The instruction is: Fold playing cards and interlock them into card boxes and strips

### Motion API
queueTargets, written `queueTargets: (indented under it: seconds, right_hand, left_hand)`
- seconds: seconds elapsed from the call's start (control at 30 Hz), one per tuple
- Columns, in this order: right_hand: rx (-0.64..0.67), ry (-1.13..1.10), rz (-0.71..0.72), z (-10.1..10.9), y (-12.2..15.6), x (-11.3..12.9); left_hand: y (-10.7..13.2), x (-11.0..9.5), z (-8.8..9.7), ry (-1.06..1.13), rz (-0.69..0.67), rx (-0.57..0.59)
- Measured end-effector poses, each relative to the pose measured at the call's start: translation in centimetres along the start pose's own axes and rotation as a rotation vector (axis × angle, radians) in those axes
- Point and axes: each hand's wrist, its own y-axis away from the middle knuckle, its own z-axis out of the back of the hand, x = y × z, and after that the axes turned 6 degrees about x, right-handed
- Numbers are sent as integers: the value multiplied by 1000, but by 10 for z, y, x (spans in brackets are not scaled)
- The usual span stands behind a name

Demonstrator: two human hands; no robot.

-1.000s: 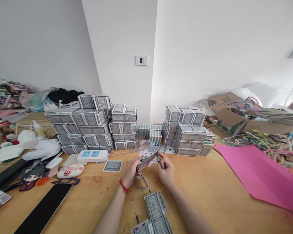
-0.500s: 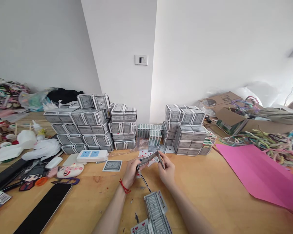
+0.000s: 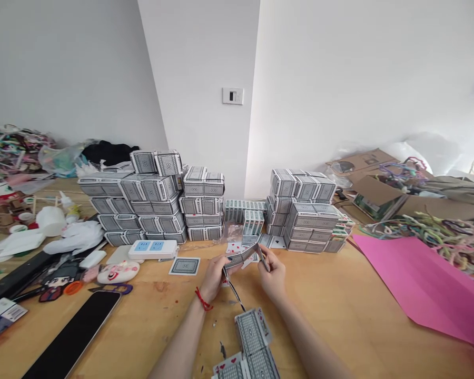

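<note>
Between my two hands a folded strip of playing cards [image 3: 240,258] is held above the table, its grey patterned backs facing up. My left hand [image 3: 216,276], with a red cord bracelet at the wrist, pinches its left end. My right hand [image 3: 272,272] grips the bent right end. A narrow dark-edged strip [image 3: 235,296] slants down from near my left hand. Below lie card blocks [image 3: 250,334] made of folded cards, a few red heart faces showing. A single card [image 3: 184,266] rests face down left of my hands. Loose cards [image 3: 235,247] lie behind them.
Tall card-block stacks stand at the back left [image 3: 150,205] and back right [image 3: 306,210], with small card boxes [image 3: 253,222] between. A power strip [image 3: 153,249], scissors [image 3: 116,288] and phone [image 3: 73,337] are at left. Pink paper [image 3: 414,284] and a cardboard box [image 3: 403,202] are at right.
The whole view has shifted slightly, so things sit a little further right. Both hands keep hold of the card strip, with hardly any visible movement.
</note>
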Motion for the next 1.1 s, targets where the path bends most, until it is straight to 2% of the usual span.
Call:
queueTargets:
  seconds: [0.1, 0.2, 0.33, 0.43, 0.57, 0.77, 0.83, 1.0, 1.1]
  right_hand:
    - [-19, -33, -56, 3, -2, -3]
    - [-1, -95, -189, 6, -5, -3]
    - [88, -353, -278, 1, -3, 0]
    - [131, -479, -318, -5, 0, -1]
    - [170, -488, -374, -10, 1, -6]
    - [217, -572, -400, -12, -1, -15]
    - [232, -499, -381, -11, -2, -17]
    - [210, -37, -273, 0, -6, -22]
    - [232, 106, -200, 4, -6, -23]
  left_hand:
    - [1, 1, 4, 37, 21, 67]
    - [2, 1, 9, 87, 45, 181]
    - [2, -3, 14, 191, 46, 328]
    - [1, -5, 14, 203, 77, 326]
    - [0, -2, 10, 152, 96, 271]
    - [-4, 3, 5, -53, 46, 211]
    - [-5, 4, 5, -80, 42, 198]
    - [-4, 3, 7, -25, 100, 251]
    - [-3, 3, 7, -4, 117, 254]
